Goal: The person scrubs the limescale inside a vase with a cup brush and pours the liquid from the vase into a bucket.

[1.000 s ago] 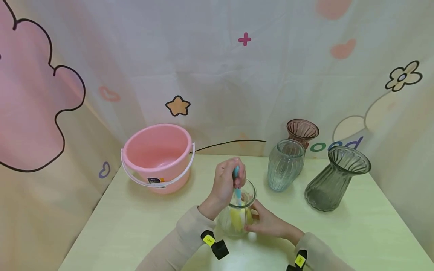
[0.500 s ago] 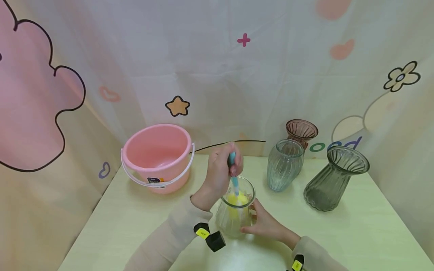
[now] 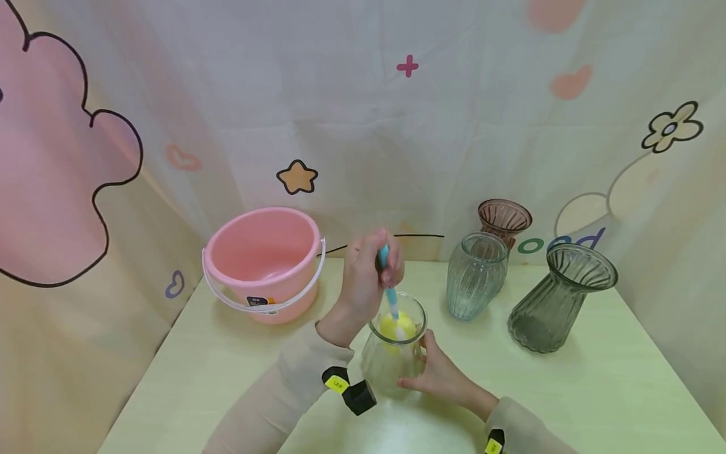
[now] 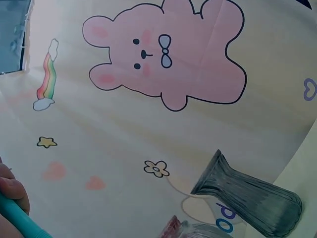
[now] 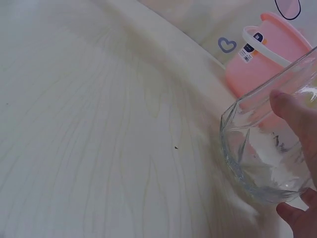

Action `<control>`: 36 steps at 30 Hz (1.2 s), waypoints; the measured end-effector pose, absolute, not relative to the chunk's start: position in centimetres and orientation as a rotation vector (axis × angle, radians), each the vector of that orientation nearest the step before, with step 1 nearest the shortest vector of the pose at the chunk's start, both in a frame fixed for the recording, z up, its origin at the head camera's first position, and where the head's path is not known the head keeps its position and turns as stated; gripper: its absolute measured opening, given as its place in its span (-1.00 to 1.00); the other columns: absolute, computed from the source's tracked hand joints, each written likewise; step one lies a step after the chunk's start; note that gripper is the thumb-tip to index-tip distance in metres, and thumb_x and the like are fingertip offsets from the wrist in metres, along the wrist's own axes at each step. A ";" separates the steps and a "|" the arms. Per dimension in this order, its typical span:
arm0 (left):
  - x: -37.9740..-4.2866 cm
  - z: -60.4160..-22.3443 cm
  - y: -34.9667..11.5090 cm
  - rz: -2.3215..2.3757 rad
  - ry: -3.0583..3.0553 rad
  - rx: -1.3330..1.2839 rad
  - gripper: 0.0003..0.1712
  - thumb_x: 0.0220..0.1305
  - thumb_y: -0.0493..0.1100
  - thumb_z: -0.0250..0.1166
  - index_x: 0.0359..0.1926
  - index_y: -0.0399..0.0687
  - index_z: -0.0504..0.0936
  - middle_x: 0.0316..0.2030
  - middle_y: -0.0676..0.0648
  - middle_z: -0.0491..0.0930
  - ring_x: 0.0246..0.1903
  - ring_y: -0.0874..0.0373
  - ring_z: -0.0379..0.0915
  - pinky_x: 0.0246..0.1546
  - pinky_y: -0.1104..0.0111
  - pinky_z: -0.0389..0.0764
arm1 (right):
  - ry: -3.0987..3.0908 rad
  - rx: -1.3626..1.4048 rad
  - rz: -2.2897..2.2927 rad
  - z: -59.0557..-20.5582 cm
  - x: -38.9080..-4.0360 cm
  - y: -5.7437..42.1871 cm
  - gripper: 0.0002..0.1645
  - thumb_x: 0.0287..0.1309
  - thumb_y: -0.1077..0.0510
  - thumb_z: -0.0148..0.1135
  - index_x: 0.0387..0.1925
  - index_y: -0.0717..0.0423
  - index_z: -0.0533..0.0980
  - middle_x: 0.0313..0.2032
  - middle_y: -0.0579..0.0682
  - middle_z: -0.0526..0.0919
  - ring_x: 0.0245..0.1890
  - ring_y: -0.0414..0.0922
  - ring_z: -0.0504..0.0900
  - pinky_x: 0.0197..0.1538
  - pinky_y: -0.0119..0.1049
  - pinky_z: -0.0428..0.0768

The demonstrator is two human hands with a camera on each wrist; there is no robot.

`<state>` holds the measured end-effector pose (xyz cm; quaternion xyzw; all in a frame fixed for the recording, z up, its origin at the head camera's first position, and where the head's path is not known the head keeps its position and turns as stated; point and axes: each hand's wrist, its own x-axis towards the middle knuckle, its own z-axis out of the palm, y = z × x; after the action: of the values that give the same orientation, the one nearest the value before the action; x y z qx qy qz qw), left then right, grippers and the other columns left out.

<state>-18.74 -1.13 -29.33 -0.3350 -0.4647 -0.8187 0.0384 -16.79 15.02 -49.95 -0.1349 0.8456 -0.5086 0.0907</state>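
Note:
My left hand (image 3: 363, 271) grips the blue handle (image 3: 392, 301) of a bottle brush, held nearly upright over a clear glass vase (image 3: 382, 372). Its yellow sponge head (image 3: 390, 326) is inside the vase, just below the rim. In the left wrist view, only a few fingers (image 4: 15, 192) and part of the teal handle (image 4: 21, 220) show at the lower left corner. My right hand (image 3: 445, 376) grips the vase from its right side, low on the body. In the right wrist view the thumb (image 5: 292, 111) lies along the tilted-looking glass (image 5: 260, 163).
A pink bucket (image 3: 272, 302) with a white handle stands at the back left. On the right are a bluish glass vase (image 3: 476, 277), a reddish one (image 3: 505, 215) behind it, and a grey-green vase (image 3: 547, 315). A printed curtain (image 3: 363, 157) hangs behind the table (image 3: 255, 366).
My left hand has moved up and slightly left, drawing the sponge head from low in the vase to near its mouth. The right hand keeps its hold, shifting slightly left.

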 end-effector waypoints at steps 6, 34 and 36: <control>-19.1 -32.5 -0.3 -2.551 -1.467 -0.905 -0.54 0.27 -0.20 -0.21 -0.79 -0.05 0.25 -0.87 0.16 0.20 -0.85 0.26 0.03 -0.81 0.41 0.05 | 2.550 -0.382 -1.504 -50.6 -16.8 15.0 0.16 -0.33 0.01 0.53 0.23 0.11 -0.02 0.16 0.22 0.32 0.21 0.12 0.31 0.16 0.08 0.36; -19.1 -32.2 -0.1 -2.511 -1.616 -0.890 -0.53 0.28 -0.16 -0.17 -0.79 -0.07 0.25 -0.86 0.14 0.19 -0.83 0.27 0.04 -0.76 0.46 0.10 | 2.560 -0.598 -1.542 -50.0 -17.1 14.6 0.20 -0.22 0.06 0.49 0.36 -0.08 -0.08 0.30 0.01 0.17 0.32 -0.02 0.13 0.29 0.06 0.17; -19.1 -30.9 -0.2 -2.502 -1.615 -0.925 -0.54 0.28 -0.16 -0.18 -0.78 -0.06 0.25 -0.86 0.13 0.19 -0.83 0.26 0.03 -0.76 0.44 0.09 | 2.570 -0.593 -1.537 -50.0 -17.0 14.6 0.19 -0.21 0.06 0.48 0.36 -0.03 -0.07 0.29 0.05 0.17 0.33 0.02 0.12 0.28 0.09 0.17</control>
<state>-19.07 -0.21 -30.93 -0.2966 -0.5180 -0.8023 0.0114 -16.99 14.56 -49.98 -0.1941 0.8411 -0.5029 0.0444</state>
